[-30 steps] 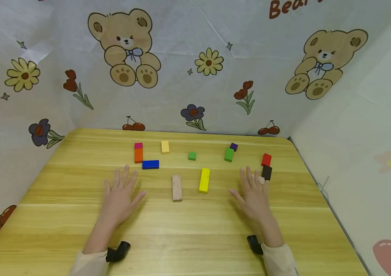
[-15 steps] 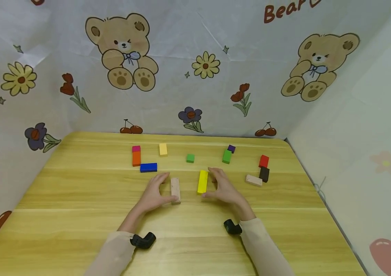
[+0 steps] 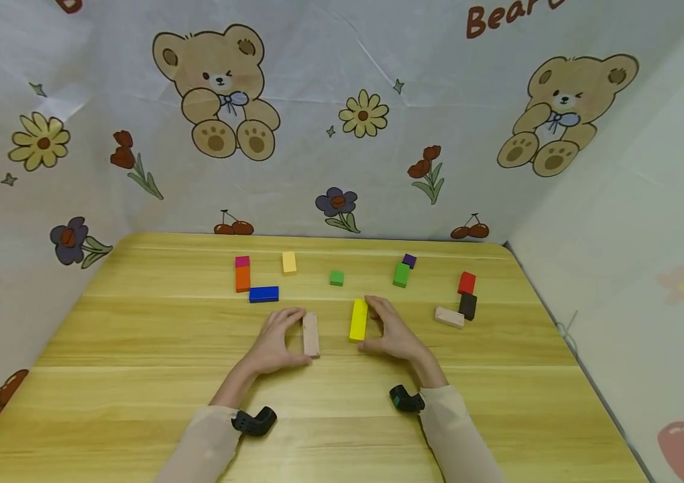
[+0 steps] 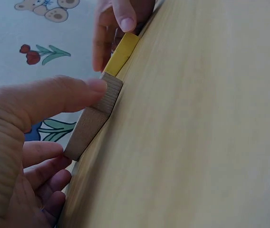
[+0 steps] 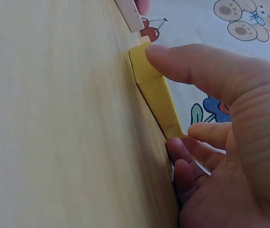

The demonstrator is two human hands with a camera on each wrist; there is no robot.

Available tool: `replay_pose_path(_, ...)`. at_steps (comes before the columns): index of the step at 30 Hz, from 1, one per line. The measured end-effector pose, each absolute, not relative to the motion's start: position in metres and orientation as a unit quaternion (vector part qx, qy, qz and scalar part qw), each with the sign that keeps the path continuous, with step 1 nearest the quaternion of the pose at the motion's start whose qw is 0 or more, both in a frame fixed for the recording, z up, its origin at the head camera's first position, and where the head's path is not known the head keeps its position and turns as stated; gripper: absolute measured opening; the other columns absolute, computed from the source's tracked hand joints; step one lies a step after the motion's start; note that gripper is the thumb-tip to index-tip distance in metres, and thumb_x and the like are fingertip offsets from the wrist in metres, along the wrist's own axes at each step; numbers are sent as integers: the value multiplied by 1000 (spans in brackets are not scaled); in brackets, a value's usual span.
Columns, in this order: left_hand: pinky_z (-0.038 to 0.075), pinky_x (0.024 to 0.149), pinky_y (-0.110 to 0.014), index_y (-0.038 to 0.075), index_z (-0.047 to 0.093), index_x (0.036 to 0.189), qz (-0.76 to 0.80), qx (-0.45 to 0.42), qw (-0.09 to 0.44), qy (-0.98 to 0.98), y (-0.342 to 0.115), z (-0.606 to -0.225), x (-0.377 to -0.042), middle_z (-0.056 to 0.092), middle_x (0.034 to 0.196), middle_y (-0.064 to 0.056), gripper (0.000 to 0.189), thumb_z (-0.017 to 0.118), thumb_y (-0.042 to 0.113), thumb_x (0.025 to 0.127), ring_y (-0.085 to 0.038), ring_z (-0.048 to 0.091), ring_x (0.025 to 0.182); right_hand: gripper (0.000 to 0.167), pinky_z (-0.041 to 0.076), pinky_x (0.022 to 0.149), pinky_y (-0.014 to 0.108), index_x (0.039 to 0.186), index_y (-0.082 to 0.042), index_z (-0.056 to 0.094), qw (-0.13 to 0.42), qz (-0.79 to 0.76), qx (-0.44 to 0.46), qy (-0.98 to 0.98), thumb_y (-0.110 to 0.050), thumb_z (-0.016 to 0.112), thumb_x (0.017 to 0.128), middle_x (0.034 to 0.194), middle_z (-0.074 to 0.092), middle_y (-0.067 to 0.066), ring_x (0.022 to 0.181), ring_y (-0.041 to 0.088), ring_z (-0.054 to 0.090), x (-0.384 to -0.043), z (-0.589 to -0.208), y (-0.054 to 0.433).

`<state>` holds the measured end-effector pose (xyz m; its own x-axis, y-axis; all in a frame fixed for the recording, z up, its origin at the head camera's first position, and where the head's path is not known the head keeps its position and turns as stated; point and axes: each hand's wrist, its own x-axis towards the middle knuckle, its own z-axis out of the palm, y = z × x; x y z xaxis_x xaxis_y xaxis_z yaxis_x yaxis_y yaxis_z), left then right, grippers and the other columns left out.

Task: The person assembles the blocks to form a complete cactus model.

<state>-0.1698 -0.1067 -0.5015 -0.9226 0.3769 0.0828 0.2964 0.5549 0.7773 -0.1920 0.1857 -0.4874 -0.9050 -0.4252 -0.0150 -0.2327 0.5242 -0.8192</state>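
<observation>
My left hand (image 3: 272,345) pinches a plain wooden block (image 3: 310,335) lengthwise, thumb at its near end and fingertips at its far end. In the left wrist view the thumb lies against the block's (image 4: 88,130) end face. To the right, my right hand (image 3: 397,333) holds a yellow block (image 3: 358,320) the same way. The right wrist view has the thumb on the near end of that yellow block (image 5: 156,95) and fingertips by the far end. Both blocks are on the wooden table (image 3: 342,409), apart from each other and roughly parallel.
Behind the left hand lie blue (image 3: 264,294), orange (image 3: 243,279), pink (image 3: 242,261) and pale yellow (image 3: 290,263) blocks. A small green block (image 3: 336,278) sits mid-back. Farther right are green (image 3: 401,275), purple (image 3: 410,261), red (image 3: 467,282), dark brown (image 3: 467,306) and plain wooden (image 3: 449,317) blocks.
Both hands came inward from spread positions flanking the blocks. The left now grips the plain wooden block and the right the yellow one. The right-hand wooden block, partly covered before, is uncovered.
</observation>
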Motion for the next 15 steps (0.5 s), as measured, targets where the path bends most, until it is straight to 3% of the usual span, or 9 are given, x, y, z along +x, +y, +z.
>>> replay_pose_path(10,31,111,-61,3,48,143,442,183,35,877,-105,-506,-171,46,147,-15,89,87,27,67,-38,38,137,92,36,109,48,152,-4,31,91,-441,-174,876,-14,83,77,150,37,13,119,28,47,-193,-492,188)
replay_pose_path(15,42,105,-54,3,48,143,467,179,39,865,-103,-505,-167,47,146,-13,88,88,23,66,-33,49,127,92,42,100,44,152,-4,32,75,-432,-171,882,-15,84,76,149,41,12,116,26,51,-194,-494,187)
